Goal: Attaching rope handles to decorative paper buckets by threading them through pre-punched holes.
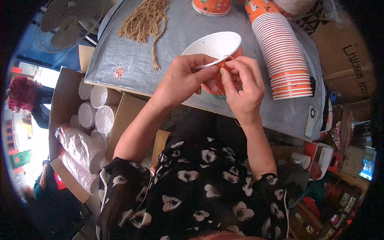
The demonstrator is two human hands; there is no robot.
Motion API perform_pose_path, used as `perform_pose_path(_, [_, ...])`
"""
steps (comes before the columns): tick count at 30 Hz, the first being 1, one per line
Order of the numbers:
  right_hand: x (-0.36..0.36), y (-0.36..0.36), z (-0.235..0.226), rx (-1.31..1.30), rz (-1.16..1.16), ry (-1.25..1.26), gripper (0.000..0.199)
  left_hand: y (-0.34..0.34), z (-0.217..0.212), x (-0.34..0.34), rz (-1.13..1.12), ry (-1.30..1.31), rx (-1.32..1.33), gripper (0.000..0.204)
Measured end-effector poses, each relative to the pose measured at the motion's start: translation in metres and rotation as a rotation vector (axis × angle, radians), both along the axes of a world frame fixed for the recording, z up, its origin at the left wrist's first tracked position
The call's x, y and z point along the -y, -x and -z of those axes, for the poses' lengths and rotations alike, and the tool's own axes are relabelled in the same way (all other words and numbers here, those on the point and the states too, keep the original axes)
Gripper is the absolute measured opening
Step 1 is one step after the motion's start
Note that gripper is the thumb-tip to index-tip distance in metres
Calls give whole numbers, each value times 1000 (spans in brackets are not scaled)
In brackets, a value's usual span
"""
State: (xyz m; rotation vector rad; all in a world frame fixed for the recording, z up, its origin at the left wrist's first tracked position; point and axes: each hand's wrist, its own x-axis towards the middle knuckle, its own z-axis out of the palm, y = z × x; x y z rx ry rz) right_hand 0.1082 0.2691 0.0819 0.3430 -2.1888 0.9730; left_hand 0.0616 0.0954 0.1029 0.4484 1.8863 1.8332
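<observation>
An orange paper bucket [218, 45] with a white inside is held tilted at the table's near edge, its mouth facing up and away. My left hand [178, 80] is closed on the near part of its rim, thumb outside. My right hand [246, 88] is beside it, thumb and forefinger drawn together at the rim. A thin strand seems to run by these fingertips, but what they pinch is too small to make out. Beyond my left hand lies a bundle of brown cords [144, 20], one cord trailing toward me.
A long nested stack of orange-and-white buckets [282, 52] lies at the right. Another orange bucket [212, 7] stands at the far edge. Small orange-white bits [119, 72] lie at left. A carton [60, 104] of white tubs is left of the table; people are beyond it.
</observation>
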Motion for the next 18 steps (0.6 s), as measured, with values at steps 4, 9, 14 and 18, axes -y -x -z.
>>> perform_pose_path(4, [-1, 1, 1, -40, 0, -6, 22, -4, -2, -4, -9, -2, -14, 29])
perform_pose_path(9, [-2, 1, 3, -79, -2, -21, 20, -11, -3, -10, -66, -3, -51, 20])
perform_pose_path(14, [-2, 2, 11, -38, 29, -15, 17, -17, 6, -14, -104, 15, -128, 22])
perform_pose_path(18, [-3, 1, 18, 12, 2, 119, 15, -18, 9, -21, -143, 86, -292, 26])
